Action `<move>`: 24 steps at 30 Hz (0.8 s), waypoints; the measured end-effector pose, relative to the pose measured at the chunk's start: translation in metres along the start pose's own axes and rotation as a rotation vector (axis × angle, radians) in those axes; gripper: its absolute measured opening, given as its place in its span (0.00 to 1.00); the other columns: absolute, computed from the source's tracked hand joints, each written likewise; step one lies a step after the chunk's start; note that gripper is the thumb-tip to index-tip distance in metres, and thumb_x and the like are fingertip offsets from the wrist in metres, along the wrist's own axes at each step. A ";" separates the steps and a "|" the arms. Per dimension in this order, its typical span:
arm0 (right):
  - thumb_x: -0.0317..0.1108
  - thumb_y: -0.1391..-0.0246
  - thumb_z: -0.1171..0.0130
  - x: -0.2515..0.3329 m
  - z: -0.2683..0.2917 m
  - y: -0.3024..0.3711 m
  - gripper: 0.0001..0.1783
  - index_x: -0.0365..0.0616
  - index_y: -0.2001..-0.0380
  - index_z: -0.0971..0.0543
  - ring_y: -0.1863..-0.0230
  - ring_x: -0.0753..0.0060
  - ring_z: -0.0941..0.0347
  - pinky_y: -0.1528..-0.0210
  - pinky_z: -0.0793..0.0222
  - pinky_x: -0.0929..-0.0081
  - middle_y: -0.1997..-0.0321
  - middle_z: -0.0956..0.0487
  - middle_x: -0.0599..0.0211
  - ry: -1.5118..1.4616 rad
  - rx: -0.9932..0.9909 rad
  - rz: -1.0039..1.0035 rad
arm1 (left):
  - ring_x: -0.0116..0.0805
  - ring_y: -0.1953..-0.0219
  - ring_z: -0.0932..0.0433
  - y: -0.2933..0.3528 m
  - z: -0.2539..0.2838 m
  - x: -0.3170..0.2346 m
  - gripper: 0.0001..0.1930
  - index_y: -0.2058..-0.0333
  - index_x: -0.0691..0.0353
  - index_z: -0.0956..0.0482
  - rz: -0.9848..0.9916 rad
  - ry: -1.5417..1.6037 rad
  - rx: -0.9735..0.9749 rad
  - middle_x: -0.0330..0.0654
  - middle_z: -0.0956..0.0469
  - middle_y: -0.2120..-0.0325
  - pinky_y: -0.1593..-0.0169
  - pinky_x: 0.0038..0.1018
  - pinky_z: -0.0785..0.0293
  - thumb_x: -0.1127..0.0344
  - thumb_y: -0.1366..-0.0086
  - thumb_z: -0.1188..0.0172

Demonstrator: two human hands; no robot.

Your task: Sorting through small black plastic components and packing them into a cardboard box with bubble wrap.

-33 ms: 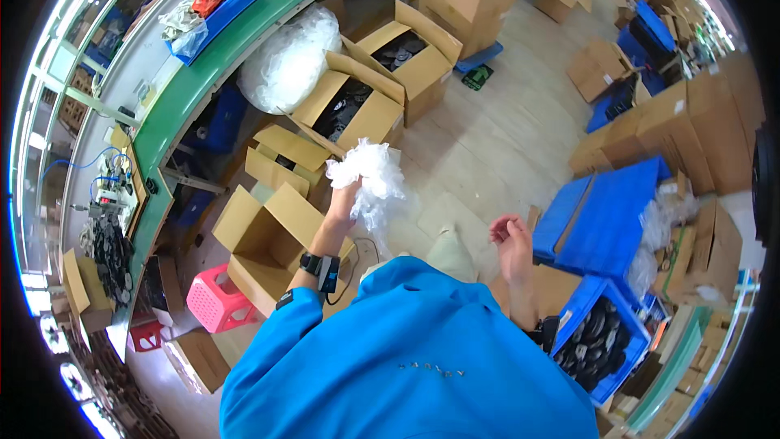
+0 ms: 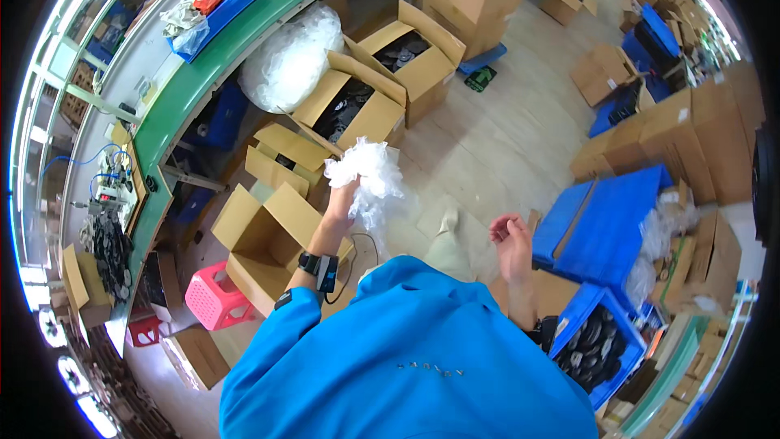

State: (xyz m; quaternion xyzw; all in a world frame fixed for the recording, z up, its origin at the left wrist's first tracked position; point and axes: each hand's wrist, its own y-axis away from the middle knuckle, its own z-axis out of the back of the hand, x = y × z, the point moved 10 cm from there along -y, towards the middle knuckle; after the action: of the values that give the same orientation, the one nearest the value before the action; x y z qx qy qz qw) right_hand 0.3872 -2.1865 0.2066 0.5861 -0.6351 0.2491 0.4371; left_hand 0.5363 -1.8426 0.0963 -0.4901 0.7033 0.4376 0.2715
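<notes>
A crumpled bundle of thin, clear plastic film (image 2: 372, 175) is bunched in my left hand (image 2: 341, 202), whose fingers are mostly hidden behind it. The bundle hangs above the floor, in front of an open carton of dark parts (image 2: 345, 110). Off to the right, my right hand (image 2: 512, 245) is held in the air with loosely curled fingers and nothing in it. The blue plastic sheets (image 2: 605, 219) are the nearest things beside it. Below and right of that wrist stands a blue crate (image 2: 642, 349) of dark, flat parts.
Left of my left forearm stand an open carton (image 2: 260, 236) and a pink stool (image 2: 213, 297). A curved green-edged workbench (image 2: 199, 73) runs along the left. Beneath its edge sits a big bag of clear plastic (image 2: 296, 57). Tall stacked cartons (image 2: 471, 0) stand ahead.
My foot has come forward into fuller view on the floor between my hands. Both hands and the plastic bundle stay nearly where they were.
</notes>
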 end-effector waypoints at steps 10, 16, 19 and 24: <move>0.50 0.36 0.50 0.206 -0.184 -0.187 0.25 0.35 0.56 0.26 0.51 0.63 0.30 0.50 0.35 0.70 0.51 0.30 0.52 -0.121 0.832 0.134 | 0.37 0.56 0.22 -0.081 0.000 -0.031 0.22 0.43 0.61 0.34 0.032 0.216 -0.314 0.43 0.26 0.54 0.54 0.36 0.22 0.68 0.36 0.46; 0.62 0.37 0.57 0.304 -0.286 -0.229 0.27 0.53 0.55 0.23 0.44 0.40 0.34 0.50 0.30 0.52 0.44 0.36 0.44 -0.555 1.335 0.131 | 0.36 0.56 0.23 -0.109 -0.034 -0.080 0.20 0.45 0.62 0.32 -0.126 0.137 -0.493 0.41 0.25 0.55 0.56 0.33 0.23 0.68 0.36 0.46; 0.60 0.38 0.54 0.317 -0.282 -0.283 0.26 0.54 0.49 0.26 0.42 0.43 0.36 0.45 0.34 0.49 0.41 0.36 0.50 -0.470 1.181 0.283 | 0.35 0.53 0.25 -0.104 -0.011 -0.086 0.22 0.43 0.62 0.33 -0.230 -0.016 -0.547 0.41 0.26 0.52 0.53 0.33 0.25 0.68 0.36 0.44; 0.56 0.38 0.54 0.352 -0.297 -0.346 0.25 0.51 0.48 0.27 0.43 0.47 0.36 0.44 0.36 0.51 0.42 0.34 0.52 -0.183 0.965 0.677 | 0.36 0.52 0.24 -0.128 0.019 -0.115 0.24 0.42 0.61 0.35 -0.274 -0.024 -0.583 0.42 0.27 0.52 0.51 0.36 0.23 0.61 0.33 0.44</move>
State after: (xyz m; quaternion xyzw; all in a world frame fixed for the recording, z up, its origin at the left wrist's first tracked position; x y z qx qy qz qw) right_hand 0.8226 -2.1914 0.5837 0.5024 -0.6368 0.5835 -0.0390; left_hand 0.6965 -1.7912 0.1362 -0.6322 0.4724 0.5858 0.1842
